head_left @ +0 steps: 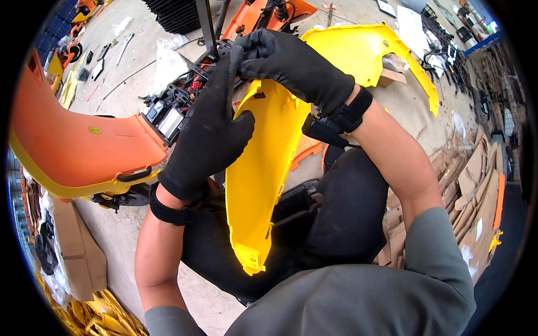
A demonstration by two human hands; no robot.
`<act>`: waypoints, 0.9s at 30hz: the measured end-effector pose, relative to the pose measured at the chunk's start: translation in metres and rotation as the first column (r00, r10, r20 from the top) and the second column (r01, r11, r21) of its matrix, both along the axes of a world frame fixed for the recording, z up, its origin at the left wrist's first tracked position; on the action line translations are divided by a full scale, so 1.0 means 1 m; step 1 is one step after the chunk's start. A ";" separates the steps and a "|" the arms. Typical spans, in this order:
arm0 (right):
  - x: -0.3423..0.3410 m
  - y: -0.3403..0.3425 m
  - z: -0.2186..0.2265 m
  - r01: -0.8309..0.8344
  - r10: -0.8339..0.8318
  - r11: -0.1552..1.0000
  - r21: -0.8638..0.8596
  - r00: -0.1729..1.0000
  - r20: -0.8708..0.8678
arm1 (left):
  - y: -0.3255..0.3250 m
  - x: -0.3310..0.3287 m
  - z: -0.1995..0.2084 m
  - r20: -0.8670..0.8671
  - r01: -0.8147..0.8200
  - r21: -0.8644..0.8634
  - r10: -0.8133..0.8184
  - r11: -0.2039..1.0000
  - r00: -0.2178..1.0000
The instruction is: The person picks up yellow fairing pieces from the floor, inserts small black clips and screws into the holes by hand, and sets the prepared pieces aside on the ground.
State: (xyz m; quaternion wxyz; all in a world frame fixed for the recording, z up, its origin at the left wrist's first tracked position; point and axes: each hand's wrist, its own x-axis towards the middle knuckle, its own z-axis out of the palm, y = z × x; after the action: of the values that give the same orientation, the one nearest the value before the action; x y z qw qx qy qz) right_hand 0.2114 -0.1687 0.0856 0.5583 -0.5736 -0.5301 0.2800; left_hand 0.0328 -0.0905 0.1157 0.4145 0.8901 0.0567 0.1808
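A long, curved yellow plastic panel (255, 185) stands tilted over my lap, its hollow inner side toward me and its narrow end low. My left hand (207, 134), in a black glove, grips the panel's upper left edge, the thumb over the inner side and the fingers stretched upward. At the panel's top my right hand (300, 67), gloved too, has its fingers curled together against the left fingertips. Whatever the right fingers pinch is hidden. Beyond them spreads a wide yellow panel (350, 47) with a curved arm.
At left stands an orange and yellow scooter body (95, 145), beside exposed wiring and a metal-coloured box (170, 123). Flattened cardboard (465, 190) is stacked at right. Yellow scraps (103, 313) and a brown carton (78, 246) lie lower left. Black stacked trays (171, 14) stand at the back.
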 end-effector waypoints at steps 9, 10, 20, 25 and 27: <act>0.061 -0.033 -0.001 0.313 -0.305 0.928 0.203 0.950 -0.069 | 0.008 -0.014 0.014 -0.161 -0.210 -0.074 0.196 0.975 0.967; 0.072 -0.044 -0.004 0.352 -0.362 0.907 0.233 0.932 0.002 | 0.014 -0.016 0.013 -0.175 -0.218 -0.159 0.190 0.963 0.966; 0.102 -0.086 -0.067 0.381 -0.354 0.918 -0.110 0.664 -0.659 | 0.038 -0.033 0.017 -0.125 -0.337 -0.434 0.315 0.835 0.941; 0.086 -0.081 -0.051 0.341 -0.380 0.920 -0.192 0.664 -0.644 | 0.042 -0.037 0.017 -0.074 -0.336 -0.574 0.361 0.747 0.930; 0.091 -0.086 -0.055 0.324 -0.371 0.926 -0.196 0.676 -0.637 | 0.045 -0.039 0.018 -0.041 -0.339 -0.560 0.383 0.756 0.923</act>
State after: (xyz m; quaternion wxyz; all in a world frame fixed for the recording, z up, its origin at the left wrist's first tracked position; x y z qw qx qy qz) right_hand 0.3026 -0.2544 0.0310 0.7329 -0.5445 -0.1683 0.3715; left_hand -0.0061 -0.0457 0.1334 0.6148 0.6947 0.2616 0.2664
